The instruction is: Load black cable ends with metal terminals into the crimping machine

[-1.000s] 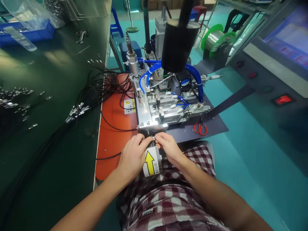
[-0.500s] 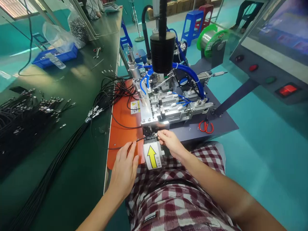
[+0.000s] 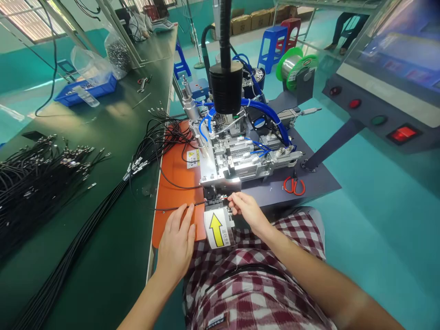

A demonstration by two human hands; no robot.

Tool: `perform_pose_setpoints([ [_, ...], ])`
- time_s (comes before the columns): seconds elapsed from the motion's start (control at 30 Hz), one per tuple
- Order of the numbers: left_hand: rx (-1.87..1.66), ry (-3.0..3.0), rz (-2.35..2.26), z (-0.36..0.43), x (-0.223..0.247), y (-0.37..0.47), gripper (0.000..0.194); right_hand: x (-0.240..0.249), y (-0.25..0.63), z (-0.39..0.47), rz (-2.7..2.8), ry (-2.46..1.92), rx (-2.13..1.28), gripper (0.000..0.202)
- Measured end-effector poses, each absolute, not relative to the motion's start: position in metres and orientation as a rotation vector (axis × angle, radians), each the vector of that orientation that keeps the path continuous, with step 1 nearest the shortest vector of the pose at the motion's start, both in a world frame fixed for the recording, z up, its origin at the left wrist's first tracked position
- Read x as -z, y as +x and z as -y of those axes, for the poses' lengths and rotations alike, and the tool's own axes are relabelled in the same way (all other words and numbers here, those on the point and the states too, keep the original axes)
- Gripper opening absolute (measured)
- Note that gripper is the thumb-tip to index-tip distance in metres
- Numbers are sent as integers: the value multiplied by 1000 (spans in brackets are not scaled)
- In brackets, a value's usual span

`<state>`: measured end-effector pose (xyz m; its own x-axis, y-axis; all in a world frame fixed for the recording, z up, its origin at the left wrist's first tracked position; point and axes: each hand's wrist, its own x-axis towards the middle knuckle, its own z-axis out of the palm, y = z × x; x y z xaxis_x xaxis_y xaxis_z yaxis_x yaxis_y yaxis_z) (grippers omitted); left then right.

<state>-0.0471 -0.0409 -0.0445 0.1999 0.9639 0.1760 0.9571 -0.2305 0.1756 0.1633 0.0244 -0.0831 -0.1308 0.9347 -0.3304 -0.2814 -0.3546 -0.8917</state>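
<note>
A thin black cable (image 3: 178, 208) runs across the orange plate into a small black slotted fixture (image 3: 213, 201) at the front of the machine. My left hand (image 3: 177, 240) rests on the plate, fingers stretched out, thumb apart and fingertips touching the cable. Just right of the fixture, my right hand (image 3: 249, 211) is closed in a pinch at the cable's end, where small bright bits show; the fingertips partly hide it. Below the fixture sits a rounded white-labelled part (image 3: 218, 229) with a yellow arrow.
The metal machine (image 3: 240, 156) with blue tubes stands ahead, under a black cylinder (image 3: 226, 87). Red-handled scissors (image 3: 294, 185) lie on its base. On the green table are bundled cables (image 3: 92, 215) and a blue tray (image 3: 85, 89). A control panel (image 3: 378, 114) overhangs the right.
The camera view has shifted a little. My right hand has moved slightly right, away from the fixture, still pinched. My left hand stays on the cable.
</note>
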Motion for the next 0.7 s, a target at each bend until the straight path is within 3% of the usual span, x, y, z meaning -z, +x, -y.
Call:
perform_pose_setpoints([
  [0.33,-343,2511,-1936,40,53,-51,52,83,148,-34,994,-1269,-1513,30],
  [0.53,-329,2546,-1938,40,54,-53,55,75,147,-27,1215,-1417,-1222,21],
  [0.7,-343,2557,-1935,40,55,-53,58,78,148,-34,810,-1271,-1633,31],
])
